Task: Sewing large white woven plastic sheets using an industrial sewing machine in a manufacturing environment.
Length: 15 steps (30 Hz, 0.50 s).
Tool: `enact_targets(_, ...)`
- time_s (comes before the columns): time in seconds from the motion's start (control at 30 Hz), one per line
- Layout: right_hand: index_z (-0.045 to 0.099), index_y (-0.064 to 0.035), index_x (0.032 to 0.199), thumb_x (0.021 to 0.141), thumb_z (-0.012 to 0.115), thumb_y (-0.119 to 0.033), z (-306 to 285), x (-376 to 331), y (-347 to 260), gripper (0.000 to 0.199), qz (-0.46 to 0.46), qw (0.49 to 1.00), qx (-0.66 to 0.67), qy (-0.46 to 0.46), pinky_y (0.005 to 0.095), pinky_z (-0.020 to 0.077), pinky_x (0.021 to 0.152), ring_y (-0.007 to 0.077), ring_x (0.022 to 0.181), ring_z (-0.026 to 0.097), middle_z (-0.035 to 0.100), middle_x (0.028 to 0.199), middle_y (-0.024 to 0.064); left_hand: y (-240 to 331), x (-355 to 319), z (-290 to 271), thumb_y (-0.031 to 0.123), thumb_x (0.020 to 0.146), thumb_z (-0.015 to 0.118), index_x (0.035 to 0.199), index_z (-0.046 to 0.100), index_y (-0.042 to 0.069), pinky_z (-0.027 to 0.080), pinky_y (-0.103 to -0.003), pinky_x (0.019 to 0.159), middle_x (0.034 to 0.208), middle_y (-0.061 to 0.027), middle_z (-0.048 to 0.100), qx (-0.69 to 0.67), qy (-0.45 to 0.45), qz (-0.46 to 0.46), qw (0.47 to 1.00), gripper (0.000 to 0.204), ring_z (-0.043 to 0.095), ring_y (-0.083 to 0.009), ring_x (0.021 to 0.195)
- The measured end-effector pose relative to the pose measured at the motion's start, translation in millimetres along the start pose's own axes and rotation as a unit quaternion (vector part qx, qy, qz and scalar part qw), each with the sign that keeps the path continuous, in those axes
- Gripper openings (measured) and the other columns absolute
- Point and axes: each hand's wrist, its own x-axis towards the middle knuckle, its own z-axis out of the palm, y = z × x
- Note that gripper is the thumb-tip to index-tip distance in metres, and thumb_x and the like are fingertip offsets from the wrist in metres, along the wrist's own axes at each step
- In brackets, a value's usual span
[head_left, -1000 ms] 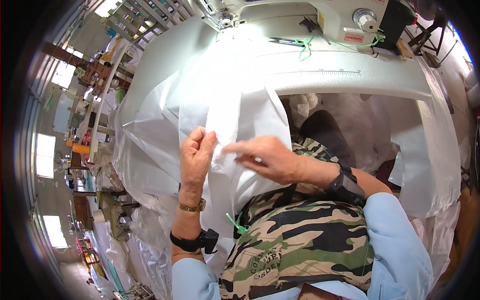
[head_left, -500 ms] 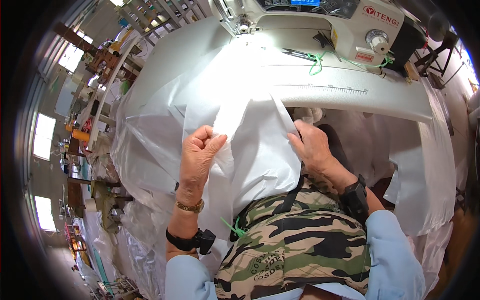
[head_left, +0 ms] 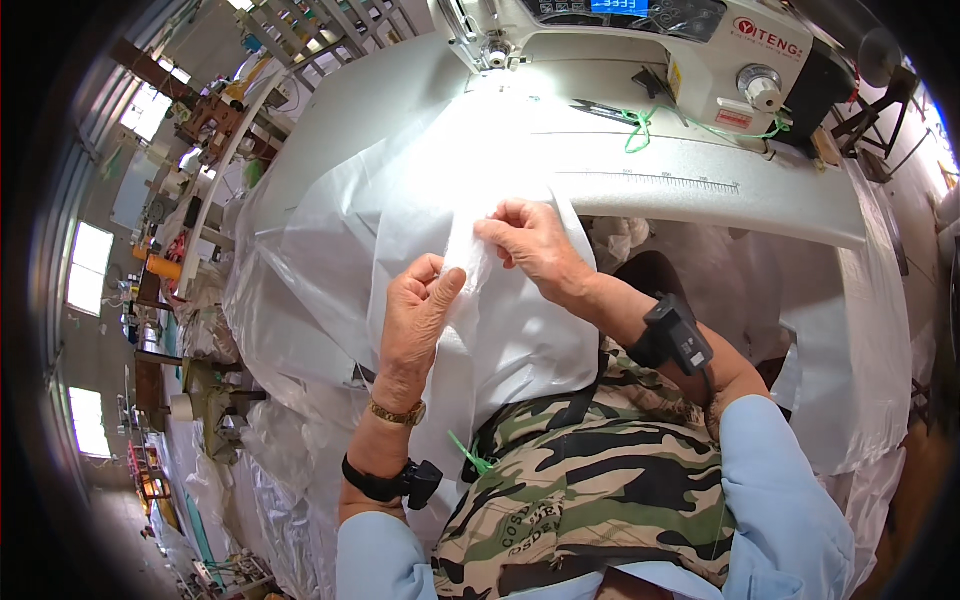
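Garment workshop: industrial sewing machine (head_left: 640,40) on a white worktable (head_left: 700,185), translucent fabric (head_left: 330,250) heaped about, cluttered workbenches (head_left: 190,200) along windows (head_left: 85,265).

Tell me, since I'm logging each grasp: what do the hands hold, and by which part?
Both hands, left hand and right hand, pinch a narrow folded strip of the white fabric, gripping near its upper end.
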Motion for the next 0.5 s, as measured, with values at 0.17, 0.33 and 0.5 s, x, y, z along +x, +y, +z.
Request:
enact_targets(0.17, 0.059, -0.0027, 0.104, 0.099, 0.059, -0.02, -20.3, -15.9, 14.7, 0.018, -0.034, 0.939, 0.34, -0.038, 0.0345, 0.0551, 0.089, 0.0202, 0.098, 0.066, 0.066, 0.1, 0.0112, 2.2, 2.5, -14.6, 0.015, 0.098, 0.066, 0.088, 0.064, 0.006, 0.035, -0.017, 0.064, 0.078, 0.0088, 0.055, 0.045, 0.034, 0.033, 0.998, 0.014, 0.043, 0.0004, 0.069)
enact_targets(0.33, 0.055, -0.004, 0.108, 0.102, 0.055, -0.02, -34.1, -24.0, 23.3, 0.017, 0.085, 0.891, 0.445, 0.034, 0.0537, 0.0524, 0.1, 0.0218, 0.088, 0.064, 0.062, 0.096, 0.0118, 7.2, 6.8, -23.1, 0.014, 0.098, 0.066, 0.089, 0.066, 0.005, 0.039, -0.016, 0.069, 0.08, 0.0082, 0.057, 0.046, 0.046, 0.028, 0.998, 0.013, 0.047, 0.0002, 0.073)
enact_targets(0.5, 0.055, -0.0029, 0.118, 0.104, 0.056, -0.028, -33.9, -9.8, 22.5, 0.029, 0.085, 0.898, 0.431, -0.023, 0.0469, 0.0552, 0.096, 0.0093, 0.063, 0.051, 0.049, 0.072, -0.0028, 10.5, 10.5, -24.8, 0.013, 0.098, 0.065, 0.096, 0.066, 0.003, 0.044, -0.017, 0.072, 0.084, 0.0066, 0.061, 0.023, 0.037, 0.015, 0.999, 0.011, 0.052, -0.0001, 0.076)
